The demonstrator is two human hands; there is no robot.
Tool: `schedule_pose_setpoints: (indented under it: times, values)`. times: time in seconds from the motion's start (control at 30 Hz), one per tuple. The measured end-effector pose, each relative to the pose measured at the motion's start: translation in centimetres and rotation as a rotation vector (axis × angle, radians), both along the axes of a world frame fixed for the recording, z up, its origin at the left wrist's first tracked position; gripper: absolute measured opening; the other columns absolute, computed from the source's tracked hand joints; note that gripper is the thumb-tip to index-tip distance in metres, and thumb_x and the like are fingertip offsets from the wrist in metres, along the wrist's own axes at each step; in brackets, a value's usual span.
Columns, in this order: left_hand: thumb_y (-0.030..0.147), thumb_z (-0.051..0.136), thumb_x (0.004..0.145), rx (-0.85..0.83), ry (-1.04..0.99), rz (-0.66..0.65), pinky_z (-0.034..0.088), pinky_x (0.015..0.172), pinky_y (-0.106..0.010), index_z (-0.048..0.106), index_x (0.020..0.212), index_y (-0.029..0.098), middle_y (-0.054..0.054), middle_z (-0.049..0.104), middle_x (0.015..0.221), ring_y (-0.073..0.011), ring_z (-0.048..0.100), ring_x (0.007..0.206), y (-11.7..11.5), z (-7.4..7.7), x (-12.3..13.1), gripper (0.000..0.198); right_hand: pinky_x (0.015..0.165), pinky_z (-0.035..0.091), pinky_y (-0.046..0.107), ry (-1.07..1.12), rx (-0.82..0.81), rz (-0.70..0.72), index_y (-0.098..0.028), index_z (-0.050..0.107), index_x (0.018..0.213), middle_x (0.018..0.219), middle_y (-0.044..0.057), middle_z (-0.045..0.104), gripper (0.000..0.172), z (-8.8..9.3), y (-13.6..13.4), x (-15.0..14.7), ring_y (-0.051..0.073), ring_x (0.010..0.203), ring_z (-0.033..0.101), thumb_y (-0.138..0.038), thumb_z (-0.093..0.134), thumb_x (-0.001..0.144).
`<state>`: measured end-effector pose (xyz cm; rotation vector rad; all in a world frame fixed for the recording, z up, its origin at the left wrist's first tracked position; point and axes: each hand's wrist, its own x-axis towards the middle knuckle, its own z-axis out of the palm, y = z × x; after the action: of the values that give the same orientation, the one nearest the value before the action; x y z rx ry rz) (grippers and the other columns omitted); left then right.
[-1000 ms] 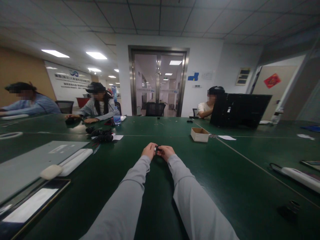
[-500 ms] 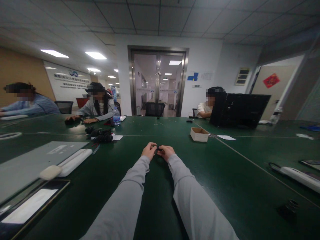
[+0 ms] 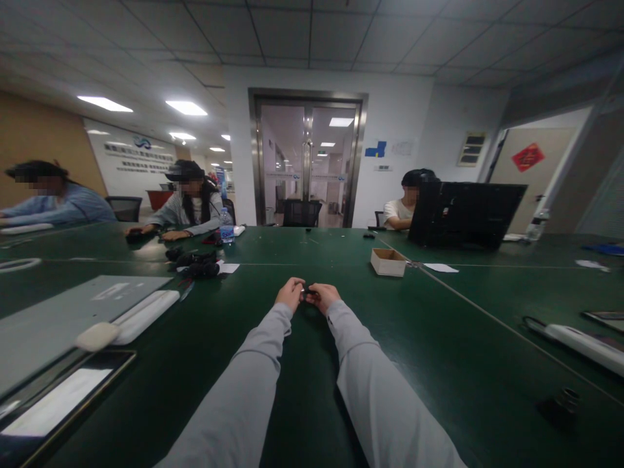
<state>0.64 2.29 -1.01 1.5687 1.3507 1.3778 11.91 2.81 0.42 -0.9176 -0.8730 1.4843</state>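
Observation:
Both my arms reach forward over the green table (image 3: 273,276). Between my fingertips is a small black object (image 3: 307,292), too small to tell its kind; a bright glint shows on its left side. My left hand (image 3: 290,294) pinches it from the left with thumb and fingers. From the right, my right hand (image 3: 324,298) grips the same object, its fingers bent round it. The object is partly covered by the fingers of both hands.
Ahead to the right stands an open wooden box (image 3: 389,263). A black monitor (image 3: 468,214) and a water bottle (image 3: 227,226) are farther off. Left lie a grey panel (image 3: 63,318) and a phone (image 3: 68,396); a black cylindrical part (image 3: 560,406) sits right. Several people sit around the table.
The small black object has turned slightly between my fingers, and a bright glint now shows on its left side. My hands stay in almost the same place.

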Motion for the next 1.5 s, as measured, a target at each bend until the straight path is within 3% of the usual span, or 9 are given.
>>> schedule_pose_setpoints:
  times: [0.13,0.27,0.43,0.67,0.83,1.0,1.17,1.37,1.5]
  values:
    - [0.03,0.038,0.076,-0.006,0.012,-0.007,0.036,0.041,-0.016,0.053,0.087,0.018,0.004,0.046,0.048,-0.0058,0.042,0.04,-0.13,0.07,0.05,0.023,0.04,0.048,0.022,0.003,0.003,-0.002,-0.011,0.051,0.054,0.041,0.0,0.052,0.01,0.08,-0.06,-0.01,0.01,0.037,0.051,-0.003,0.057,0.057]
    - [0.022,0.046,0.07,-0.005,-0.005,-0.034,0.038,0.044,-0.015,0.053,0.087,0.018,0.003,0.05,0.059,-0.0064,0.048,0.05,-0.07,0.08,0.15,0.02,0.04,0.048,0.022,0.0,0.007,0.008,-0.011,0.051,0.055,0.042,0.0,0.053,0.009,-0.02,0.02,0.02,0.01,0.038,0.051,-0.003,0.056,0.057]
    - [0.029,0.038,0.075,0.004,0.021,-0.065,0.035,0.04,-0.016,0.053,0.088,0.018,0.005,0.043,0.045,-0.0063,0.041,0.041,-0.33,0.18,0.08,0.023,0.041,0.049,0.023,-0.007,0.01,0.014,-0.01,0.052,0.057,0.042,0.0,0.053,0.007,-0.09,0.1,0.05,0.01,0.037,0.051,-0.004,0.054,0.059]
    - [0.017,0.044,0.069,0.02,-0.009,-0.023,0.038,0.044,-0.016,0.054,0.087,0.018,0.004,0.049,0.056,-0.0048,0.044,0.044,-0.58,0.42,0.1,0.021,0.04,0.048,0.022,0.001,0.013,0.01,-0.011,0.051,0.057,0.044,0.0,0.053,0.008,-0.19,0.13,0.13,0.01,0.039,0.052,-0.004,0.056,0.058]
    - [0.023,0.041,0.073,0.009,-0.013,-0.032,0.035,0.041,-0.015,0.054,0.086,0.017,0.004,0.047,0.049,-0.0056,0.043,0.042,-0.7,0.54,0.15,0.02,0.04,0.048,0.022,-0.002,0.009,0.003,-0.011,0.051,0.056,0.043,0.0,0.053,0.009,-0.1,0.05,0.12,0.01,0.038,0.052,-0.004,0.058,0.057]
    - [0.019,0.045,0.069,0.012,0.007,-0.01,0.038,0.044,-0.016,0.054,0.087,0.018,0.003,0.052,0.059,-0.0045,0.044,0.044,-0.64,0.54,0.05,0.02,0.041,0.049,0.022,0.006,0.013,0.017,-0.011,0.052,0.057,0.044,0.0,0.054,0.009,-0.02,-0.04,0.15,0.01,0.039,0.052,-0.004,0.058,0.057]
    - [0.025,0.041,0.074,0.008,-0.007,-0.026,0.037,0.042,-0.016,0.054,0.087,0.017,0.003,0.048,0.05,-0.0059,0.043,0.042,-0.61,0.47,0.15,0.02,0.041,0.048,0.022,0.001,0.012,0.02,-0.01,0.052,0.058,0.046,0.002,0.055,0.007,-0.04,0.02,0.16,0.01,0.039,0.052,-0.004,0.055,0.059]
    - [0.02,0.052,0.065,0.04,0.022,0.028,0.04,0.049,-0.017,0.056,0.086,0.019,0.002,0.052,0.062,-0.0061,0.046,0.05,-0.31,0.29,0.03,0.021,0.04,0.048,0.022,0.017,0.008,0.023,-0.01,0.052,0.058,0.044,0.0,0.053,0.008,-0.23,0.27,0.24,0.01,0.038,0.051,-0.003,0.055,0.059]
    - [0.021,0.05,0.067,0.036,0.014,0.016,0.039,0.048,-0.017,0.056,0.086,0.019,0.002,0.052,0.06,-0.0064,0.047,0.049,-0.21,0.19,0.0,0.02,0.041,0.048,0.022,0.003,0.016,0.023,-0.011,0.052,0.058,0.044,0.0,0.053,0.008,-0.37,0.39,0.26,0.01,0.038,0.052,-0.004,0.057,0.058]
